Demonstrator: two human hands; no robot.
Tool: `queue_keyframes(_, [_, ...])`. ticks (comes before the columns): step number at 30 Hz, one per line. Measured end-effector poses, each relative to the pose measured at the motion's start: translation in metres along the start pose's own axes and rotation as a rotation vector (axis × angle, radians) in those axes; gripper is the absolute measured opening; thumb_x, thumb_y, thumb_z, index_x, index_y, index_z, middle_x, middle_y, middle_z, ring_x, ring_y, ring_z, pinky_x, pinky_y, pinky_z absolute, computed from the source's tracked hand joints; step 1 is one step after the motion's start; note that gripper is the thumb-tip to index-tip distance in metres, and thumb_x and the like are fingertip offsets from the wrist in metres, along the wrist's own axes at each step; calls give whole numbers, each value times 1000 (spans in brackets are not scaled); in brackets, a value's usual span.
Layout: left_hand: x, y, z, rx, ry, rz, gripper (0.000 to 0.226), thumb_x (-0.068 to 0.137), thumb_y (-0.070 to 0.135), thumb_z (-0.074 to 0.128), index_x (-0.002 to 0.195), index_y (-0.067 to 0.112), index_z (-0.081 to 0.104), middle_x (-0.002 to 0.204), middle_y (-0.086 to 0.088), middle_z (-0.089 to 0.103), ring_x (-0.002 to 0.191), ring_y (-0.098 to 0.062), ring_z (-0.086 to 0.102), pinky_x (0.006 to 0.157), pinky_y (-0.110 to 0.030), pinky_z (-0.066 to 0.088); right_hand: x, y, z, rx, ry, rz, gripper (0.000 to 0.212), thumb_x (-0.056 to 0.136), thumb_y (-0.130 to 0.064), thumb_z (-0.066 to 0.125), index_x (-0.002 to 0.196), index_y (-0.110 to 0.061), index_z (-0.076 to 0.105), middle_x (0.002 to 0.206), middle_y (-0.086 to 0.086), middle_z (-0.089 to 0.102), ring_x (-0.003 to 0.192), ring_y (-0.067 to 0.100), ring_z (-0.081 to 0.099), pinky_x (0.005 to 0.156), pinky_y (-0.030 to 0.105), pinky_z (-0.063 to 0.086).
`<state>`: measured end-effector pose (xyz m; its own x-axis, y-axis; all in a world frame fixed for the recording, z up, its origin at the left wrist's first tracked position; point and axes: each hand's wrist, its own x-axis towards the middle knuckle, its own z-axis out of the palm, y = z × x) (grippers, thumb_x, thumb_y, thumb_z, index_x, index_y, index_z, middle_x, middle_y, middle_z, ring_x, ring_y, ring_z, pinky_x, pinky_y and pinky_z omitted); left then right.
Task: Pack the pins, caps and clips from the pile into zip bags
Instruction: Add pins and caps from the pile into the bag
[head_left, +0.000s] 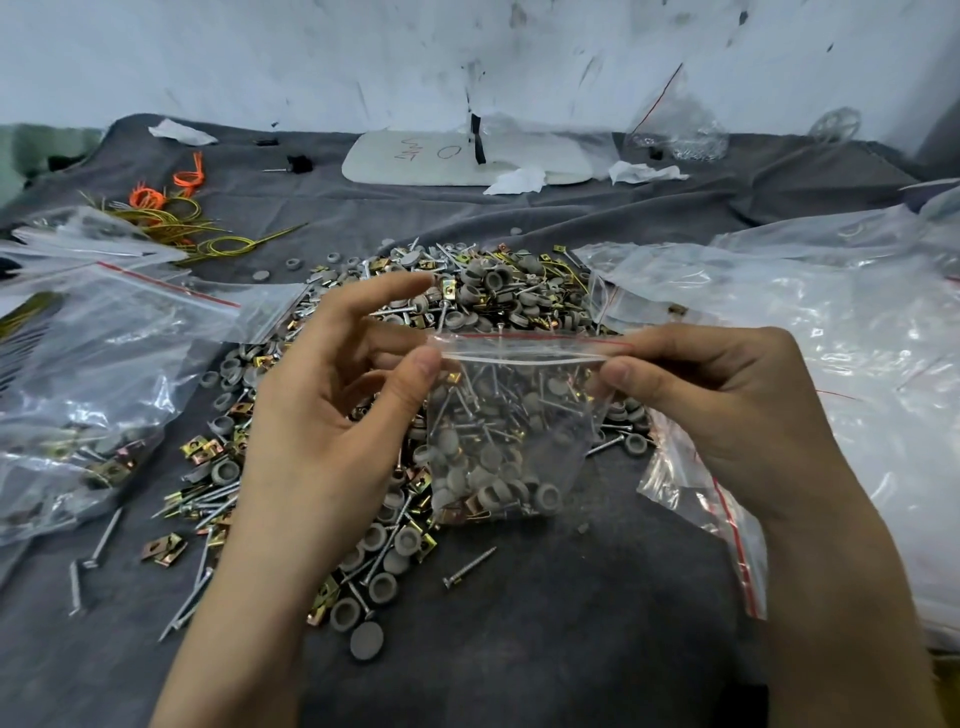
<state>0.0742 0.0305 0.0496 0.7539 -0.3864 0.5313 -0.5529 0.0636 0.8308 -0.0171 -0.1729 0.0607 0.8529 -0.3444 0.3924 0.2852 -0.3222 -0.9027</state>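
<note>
My left hand (332, 395) and right hand (727, 400) pinch opposite seal ends of the filled zip bag (509, 431) over the pile (493, 296).

Clear zip bag (511, 426) of pins, caps, clips hangs upright above the pile (467, 291).

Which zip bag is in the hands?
The small filled bag, pinched at its top by left hand and right hand; the other bags lie on the cloth.
</note>
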Motion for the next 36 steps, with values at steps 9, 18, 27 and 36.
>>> queue_keyframes(9, [2, -1, 4, -14, 39, 43, 49, 87, 12, 64, 124, 42, 50, 81, 10, 66, 83, -6, 65, 79, -18, 49, -1, 0, 1, -10, 12, -50, 9, 71, -20, 70, 79, -18, 73, 70, -5, 74, 69, 9, 70, 67, 16, 53])
queue_keyframes(18, [-2, 4, 11, -81, -8, 74, 49, 84, 20, 65, 125, 34, 43, 87, 1, 68, 88, -12, 67, 82, -27, 52, 0, 4, 1, 48, 29, -67, 13, 72, -14, 73, 79, -24, 76, 72, -6, 73, 69, 12, 69, 66, 20, 55])
queue_keyframes(27, [-1, 4, 11, -56, -12, 77, 57, 82, 2, 68, 124, 32, 44, 87, -11, 65, 82, -5, 64, 77, -14, 47, 1, 8, 2, 23, -13, -89, 8, 72, -18, 77, 78, -19, 71, 71, -6, 70, 68, 8, 64, 63, 19, 52])
queue_keyframes(36, [-2, 0, 16, -136, -105, 48, 66, 84, 5, 71, 132, 39, 42, 90, -6, 68, 88, -16, 68, 81, -26, 52, 1, 7, 11, 37, -88, -96, 6, 75, -13, 72, 78, -18, 69, 67, -14, 68, 63, -1, 63, 58, 10, 47])
